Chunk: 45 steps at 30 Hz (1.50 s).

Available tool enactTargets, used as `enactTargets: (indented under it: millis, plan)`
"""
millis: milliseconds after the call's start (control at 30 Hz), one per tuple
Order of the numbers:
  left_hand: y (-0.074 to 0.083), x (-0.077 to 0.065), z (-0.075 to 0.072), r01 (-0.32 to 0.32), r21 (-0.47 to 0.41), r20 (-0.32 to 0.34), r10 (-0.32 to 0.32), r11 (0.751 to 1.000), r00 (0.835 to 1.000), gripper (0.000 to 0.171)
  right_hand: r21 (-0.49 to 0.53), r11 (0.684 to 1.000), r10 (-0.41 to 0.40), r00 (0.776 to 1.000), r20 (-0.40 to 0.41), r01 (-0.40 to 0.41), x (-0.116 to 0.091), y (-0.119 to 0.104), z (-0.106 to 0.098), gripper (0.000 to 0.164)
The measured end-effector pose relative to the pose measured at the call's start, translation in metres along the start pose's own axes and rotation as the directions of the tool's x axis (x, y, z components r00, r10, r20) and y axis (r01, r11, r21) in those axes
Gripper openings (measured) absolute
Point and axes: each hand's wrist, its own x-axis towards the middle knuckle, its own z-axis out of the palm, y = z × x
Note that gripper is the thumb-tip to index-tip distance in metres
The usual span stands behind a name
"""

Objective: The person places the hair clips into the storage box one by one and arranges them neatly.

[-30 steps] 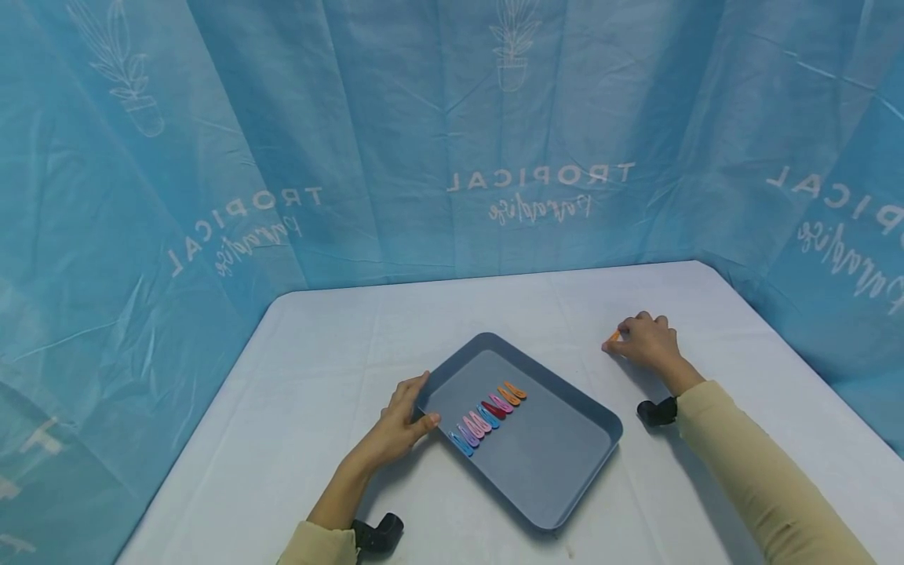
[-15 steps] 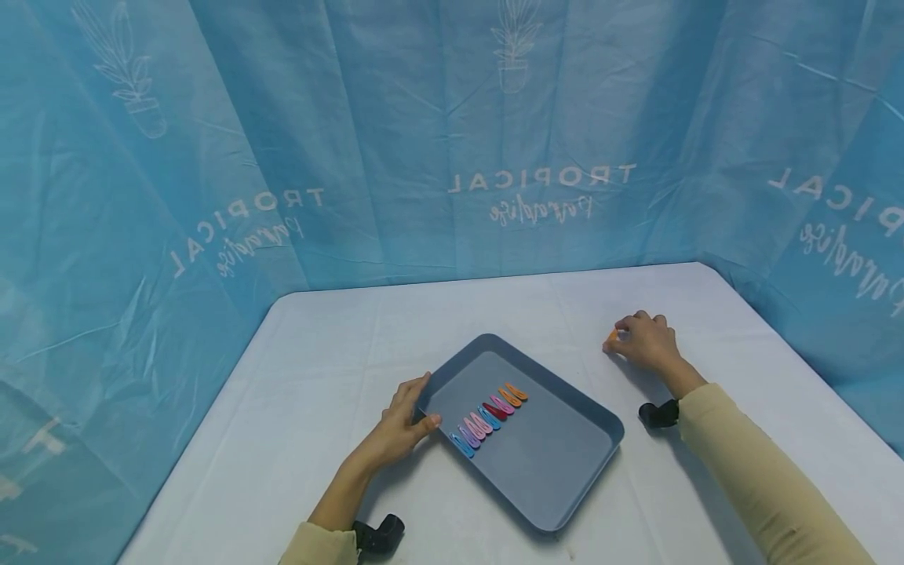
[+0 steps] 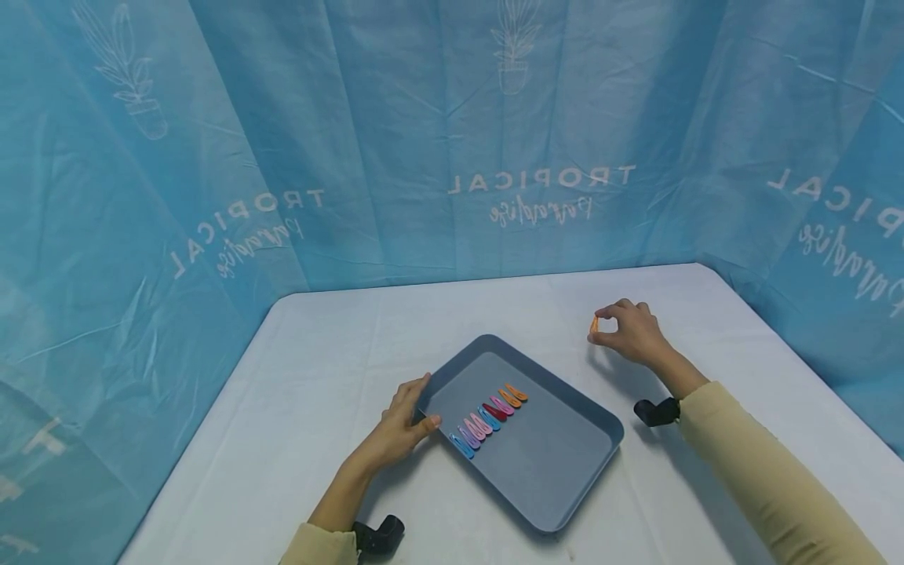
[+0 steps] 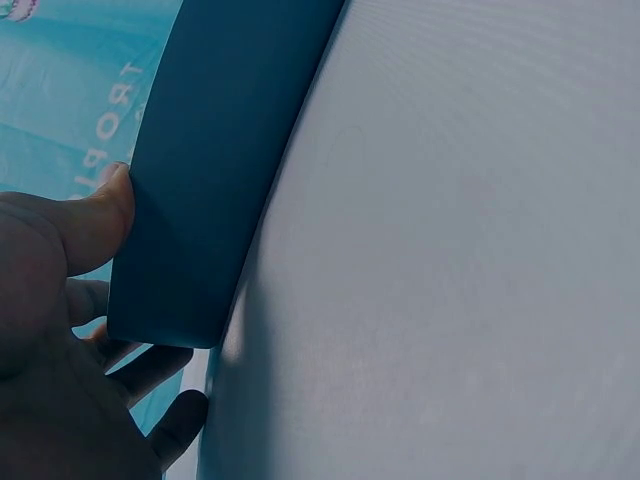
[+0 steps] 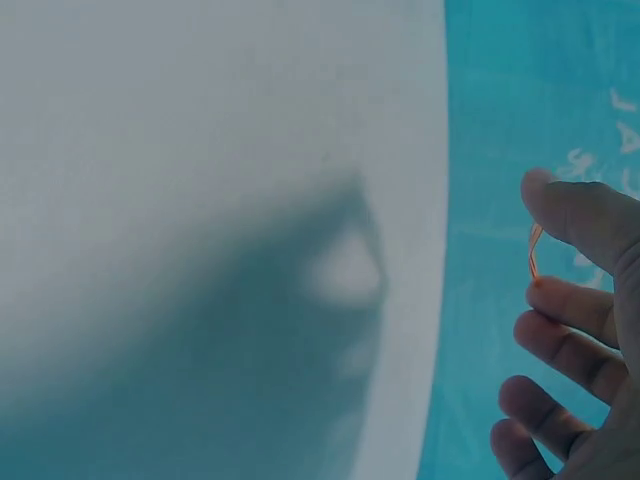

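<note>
A grey-blue rectangular tray [image 3: 558, 463] lies at an angle on the table, with a slanting row of snap hair clips [image 3: 492, 412] in blue, purple, pink, red and orange inside it. My left hand [image 3: 395, 428] holds the tray's left corner, thumb on one side and fingers on the other; the left wrist view shows the thumb [image 4: 105, 215] against the tray's wall [image 4: 215, 170]. Raised above the table to the right of the tray, my right hand [image 3: 631, 333] pinches an orange hair clip [image 3: 595, 324] between thumb and index finger. The right wrist view shows this clip [image 5: 534, 250] edge-on.
A white cloth covers the table [image 3: 339, 345]. Blue printed curtains [image 3: 395, 141] hang behind it and at both sides. A black wrist-worn device [image 3: 657, 412] sits on each forearm.
My right hand has lifted off the table with the orange hair clip and shifted slightly left. The left hand and the tray stay in place.
</note>
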Motion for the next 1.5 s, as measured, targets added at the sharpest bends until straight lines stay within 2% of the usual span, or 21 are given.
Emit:
enactTargets:
  millis: [467,833,1267,1500]
  plan:
    - [-0.001,0.000,0.000,-0.004,0.001,0.008,0.004,1.000,1.000,0.072,0.104,0.982,-0.157,0.988,-0.009,0.157,-0.009,-0.042,-0.011,0.052]
    - [-0.002,0.000,0.000,-0.011,0.004,0.011,0.011,1.000,1.000,0.072,0.194,0.946,-0.269,0.963,0.016,0.261,-0.016,-0.065,-0.008,0.052]
    - [-0.001,-0.001,-0.001,-0.048,0.012,-0.004,0.048,0.999,0.999,0.071,0.217,0.892,-0.423,0.902,0.087,0.398,-0.020,-0.085,0.006,0.051]
    - [-0.002,-0.001,-0.001,-0.031,0.009,0.000,0.031,0.999,1.000,0.071,0.267,0.864,-0.478,0.863,0.165,0.427,-0.021,-0.089,0.014,0.048]
